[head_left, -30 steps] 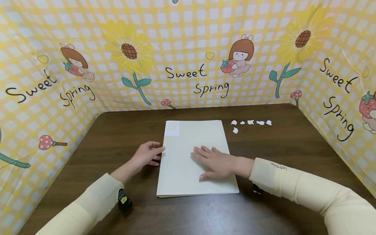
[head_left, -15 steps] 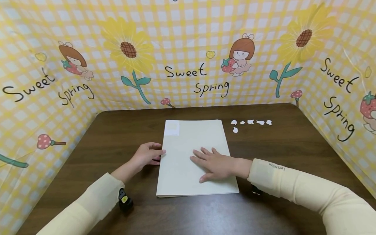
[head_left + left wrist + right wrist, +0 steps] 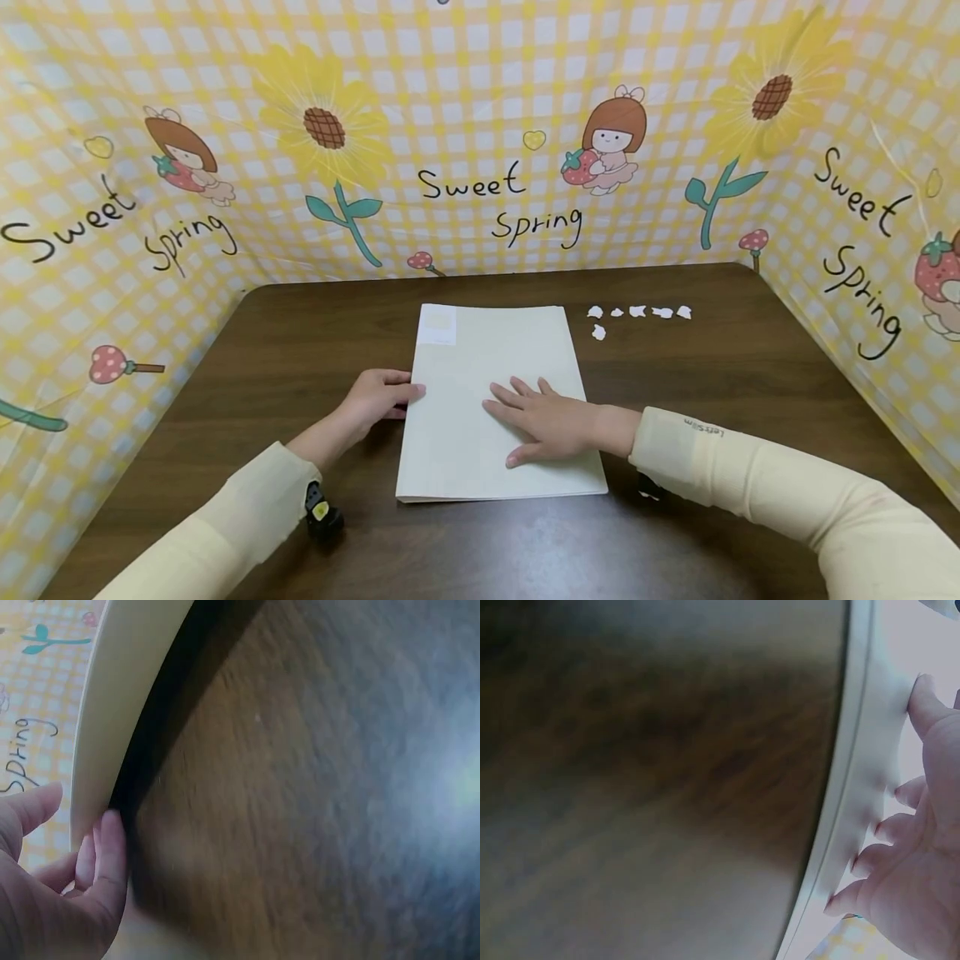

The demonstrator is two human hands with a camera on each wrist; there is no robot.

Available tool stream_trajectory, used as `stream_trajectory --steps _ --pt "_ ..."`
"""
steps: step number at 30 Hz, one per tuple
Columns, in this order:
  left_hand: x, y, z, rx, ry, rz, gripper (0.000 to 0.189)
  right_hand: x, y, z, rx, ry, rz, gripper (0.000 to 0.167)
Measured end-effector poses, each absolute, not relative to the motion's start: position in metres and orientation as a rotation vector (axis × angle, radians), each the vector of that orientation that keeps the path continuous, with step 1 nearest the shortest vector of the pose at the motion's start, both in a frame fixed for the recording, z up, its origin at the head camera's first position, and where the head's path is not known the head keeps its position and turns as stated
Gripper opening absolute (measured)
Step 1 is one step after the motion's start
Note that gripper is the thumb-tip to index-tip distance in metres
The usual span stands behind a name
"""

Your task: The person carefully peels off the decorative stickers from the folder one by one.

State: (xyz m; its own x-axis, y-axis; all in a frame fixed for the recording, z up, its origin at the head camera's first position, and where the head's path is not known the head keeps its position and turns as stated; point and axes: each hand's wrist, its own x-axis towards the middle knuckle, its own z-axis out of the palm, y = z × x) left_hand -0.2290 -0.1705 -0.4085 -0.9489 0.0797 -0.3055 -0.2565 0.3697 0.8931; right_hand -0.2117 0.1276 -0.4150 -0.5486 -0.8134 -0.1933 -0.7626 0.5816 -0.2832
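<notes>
A closed cream file folder lies on the brown table, a white label at its upper left corner. My left hand is at its left edge, the thumb tip over the cover in the head view. The left wrist view shows fingers against the lower part of the spine and the thumb held slightly off the cover. My right hand rests palm down on the right half of the cover, fingers spread. In the right wrist view its fingertips press on the cover near the folder's edge.
Several small torn white paper scraps lie right of the folder's far corner, mostly in a row. A yellow checked cloth with printed sunflowers rises behind and beside the table.
My left thumb has shifted slightly inward over the folder's left edge. The right hand's fingers have spread a little wider on the cover. The folder has stayed nearly in place.
</notes>
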Motion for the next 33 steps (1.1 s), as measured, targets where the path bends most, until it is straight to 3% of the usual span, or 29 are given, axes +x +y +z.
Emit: stream_trajectory --steps 15,33 --pt "-0.222 -0.166 -0.408 -0.18 2.241 1.798 0.056 -0.213 0.13 -0.417 -1.264 2.507 -0.322 0.09" --pt "-0.22 -0.163 -0.386 -0.107 1.911 2.086 0.047 -0.22 0.131 -0.4 -1.363 2.543 -0.532 0.089"
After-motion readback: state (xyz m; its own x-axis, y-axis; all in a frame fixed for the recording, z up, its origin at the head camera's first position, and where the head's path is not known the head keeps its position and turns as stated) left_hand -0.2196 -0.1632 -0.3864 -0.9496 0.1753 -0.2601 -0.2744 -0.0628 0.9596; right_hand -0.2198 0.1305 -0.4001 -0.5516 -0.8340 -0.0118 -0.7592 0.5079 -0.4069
